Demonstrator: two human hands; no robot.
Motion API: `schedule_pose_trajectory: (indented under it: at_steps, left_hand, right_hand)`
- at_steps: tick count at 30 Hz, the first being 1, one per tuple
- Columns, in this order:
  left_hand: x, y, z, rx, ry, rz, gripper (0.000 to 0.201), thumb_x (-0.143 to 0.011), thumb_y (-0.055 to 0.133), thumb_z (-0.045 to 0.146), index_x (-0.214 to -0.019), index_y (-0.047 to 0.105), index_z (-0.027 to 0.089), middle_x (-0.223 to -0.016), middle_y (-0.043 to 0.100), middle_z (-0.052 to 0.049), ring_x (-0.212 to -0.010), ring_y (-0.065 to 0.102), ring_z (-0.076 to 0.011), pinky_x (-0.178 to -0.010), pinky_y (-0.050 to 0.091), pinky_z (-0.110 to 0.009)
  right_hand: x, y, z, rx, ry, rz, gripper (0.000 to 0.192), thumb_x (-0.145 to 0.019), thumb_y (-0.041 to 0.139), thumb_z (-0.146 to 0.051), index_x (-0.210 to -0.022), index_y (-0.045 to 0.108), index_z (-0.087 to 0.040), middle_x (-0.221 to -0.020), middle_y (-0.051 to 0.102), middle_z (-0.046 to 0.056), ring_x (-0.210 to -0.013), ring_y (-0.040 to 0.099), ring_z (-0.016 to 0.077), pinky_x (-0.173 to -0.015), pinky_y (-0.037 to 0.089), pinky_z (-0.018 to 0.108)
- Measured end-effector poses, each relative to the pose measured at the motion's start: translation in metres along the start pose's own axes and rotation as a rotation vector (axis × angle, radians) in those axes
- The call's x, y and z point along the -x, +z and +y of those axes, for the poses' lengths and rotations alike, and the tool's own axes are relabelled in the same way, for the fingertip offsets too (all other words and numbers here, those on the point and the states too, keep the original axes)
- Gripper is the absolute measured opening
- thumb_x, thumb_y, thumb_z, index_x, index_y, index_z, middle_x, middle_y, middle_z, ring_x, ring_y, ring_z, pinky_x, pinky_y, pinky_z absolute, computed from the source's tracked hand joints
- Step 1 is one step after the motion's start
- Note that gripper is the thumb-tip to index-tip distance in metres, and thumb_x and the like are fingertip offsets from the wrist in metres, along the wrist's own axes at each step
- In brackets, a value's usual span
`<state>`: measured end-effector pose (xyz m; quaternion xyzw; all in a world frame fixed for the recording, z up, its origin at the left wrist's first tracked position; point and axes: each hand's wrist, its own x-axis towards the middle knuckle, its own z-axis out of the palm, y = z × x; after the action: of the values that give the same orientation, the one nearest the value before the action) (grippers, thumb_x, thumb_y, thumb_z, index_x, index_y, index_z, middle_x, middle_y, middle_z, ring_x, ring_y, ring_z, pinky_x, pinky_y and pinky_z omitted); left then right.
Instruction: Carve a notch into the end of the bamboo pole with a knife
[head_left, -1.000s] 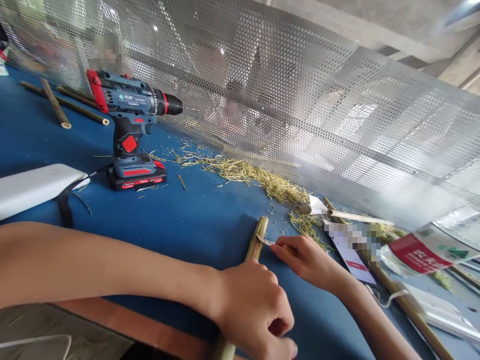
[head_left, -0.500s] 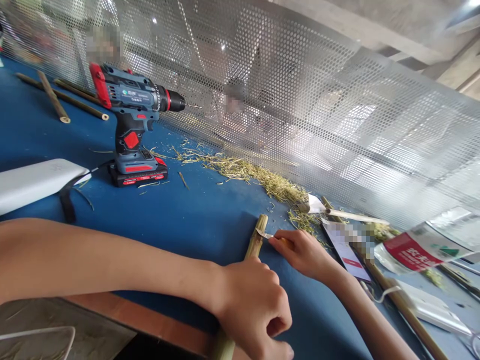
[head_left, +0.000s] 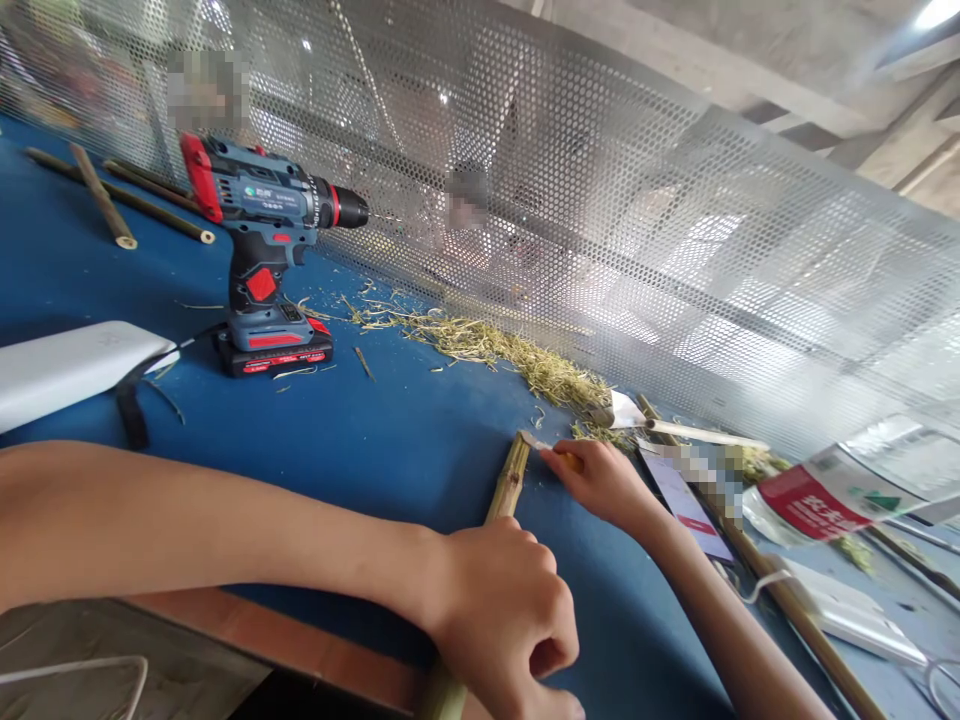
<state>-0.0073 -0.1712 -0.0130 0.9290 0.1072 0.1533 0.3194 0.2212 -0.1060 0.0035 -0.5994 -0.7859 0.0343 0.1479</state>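
My left hand (head_left: 506,605) is closed around a length of bamboo (head_left: 507,485) that slants away from me over the table's near edge. Its far end shows beyond my knuckles, with a brownish patch near a joint; the near end pokes out below my wrist. My right hand (head_left: 600,480) grips a knife (head_left: 572,461) by its yellowish handle. The small blade lies against the far tip of the bamboo, on its right side. My fingers hide most of the handle.
A cordless drill (head_left: 262,260) stands upright at the left, near a white case (head_left: 82,365) and several bamboo pieces (head_left: 105,200). Green shavings (head_left: 525,360) lie along the perforated metal screen (head_left: 600,200). At the right are a phone (head_left: 682,500), a bottle (head_left: 825,490) and a white power strip (head_left: 855,605).
The knife blade has moved up along the bamboo to its far tip, with my right hand shifting slightly away from me. My left hand keeps its hold in nearly the same spot.
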Motion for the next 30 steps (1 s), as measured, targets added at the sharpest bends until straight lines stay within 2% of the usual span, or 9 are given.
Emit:
schedule_pose_trajectory:
  at_steps: [4,7,9,11,14,16,30]
  left_hand:
    - [0.0,0.001,-0.002,0.012,-0.012,-0.014,0.034,-0.073,0.078,0.041,-0.052,0.058,0.023,-0.046,0.053,0.008,-0.049,0.044,-0.0133,-0.057,0.031,-0.034]
    - [0.0,0.0,-0.005,0.055,-0.003,-0.021,0.03,-0.072,0.078,0.04,-0.055,0.06,0.023,-0.048,0.054,0.009,-0.05,0.046,-0.0121,-0.056,0.033,-0.033]
    - [0.0,-0.002,-0.007,0.094,0.0,-0.02,0.03,-0.072,0.079,0.04,-0.056,0.06,0.023,-0.046,0.052,0.009,-0.049,0.046,-0.0112,-0.055,0.034,-0.032]
    - [0.0,-0.004,-0.008,0.123,0.001,-0.027,0.03,-0.072,0.079,0.038,-0.056,0.06,0.022,-0.046,0.051,0.01,-0.049,0.047,-0.0103,-0.054,0.035,-0.031]
    - [0.0,-0.005,-0.008,0.121,-0.01,-0.05,0.034,-0.074,0.078,0.04,-0.053,0.057,0.022,-0.044,0.049,0.01,-0.047,0.045,-0.0098,-0.052,0.034,-0.031]
    - [-0.001,-0.004,-0.007,0.101,-0.016,-0.055,0.036,-0.075,0.075,0.042,-0.052,0.055,0.022,-0.044,0.047,0.01,-0.046,0.044,-0.0101,-0.051,0.034,-0.032]
    - [0.001,-0.001,-0.004,0.06,0.044,0.017,0.038,-0.077,0.075,0.041,-0.052,0.054,0.022,-0.043,0.046,0.008,-0.046,0.04,-0.0119,-0.051,0.029,-0.033]
  right_hand:
    - [-0.01,-0.003,0.018,0.01,0.118,0.16,0.054,-0.104,0.046,-0.063,-0.075,0.065,-0.022,-0.06,0.054,0.002,-0.057,0.044,0.0183,-0.06,0.029,0.032]
    - [-0.006,-0.008,0.016,-0.035,0.102,0.198,0.057,-0.105,0.041,-0.067,-0.072,0.056,-0.023,-0.059,0.046,-0.001,-0.059,0.04,0.0164,-0.06,0.03,0.031]
    - [0.001,-0.011,0.008,-0.116,0.025,0.13,0.058,-0.105,0.042,-0.069,-0.068,0.046,-0.024,-0.059,0.038,-0.004,-0.059,0.035,0.0145,-0.059,0.028,0.031]
    - [0.009,-0.014,-0.002,-0.205,-0.063,-0.016,0.059,-0.106,0.045,-0.068,-0.067,0.04,-0.024,-0.06,0.033,-0.005,-0.06,0.03,0.0134,-0.057,0.026,0.031]
    - [0.02,-0.018,-0.012,-0.266,-0.122,-0.211,0.056,-0.108,0.047,-0.062,-0.068,0.039,-0.024,-0.062,0.031,-0.006,-0.062,0.028,0.0131,-0.057,0.025,0.032]
    - [0.025,-0.018,-0.013,-0.271,-0.125,-0.269,0.054,-0.11,0.047,-0.059,-0.069,0.04,-0.023,-0.063,0.03,-0.007,-0.062,0.026,0.0132,-0.057,0.024,0.032]
    - [0.029,-0.012,-0.024,-0.272,-0.134,-0.28,0.055,-0.111,0.047,-0.056,-0.068,0.039,-0.023,-0.062,0.034,-0.006,-0.062,0.028,0.0133,-0.058,0.024,0.035]
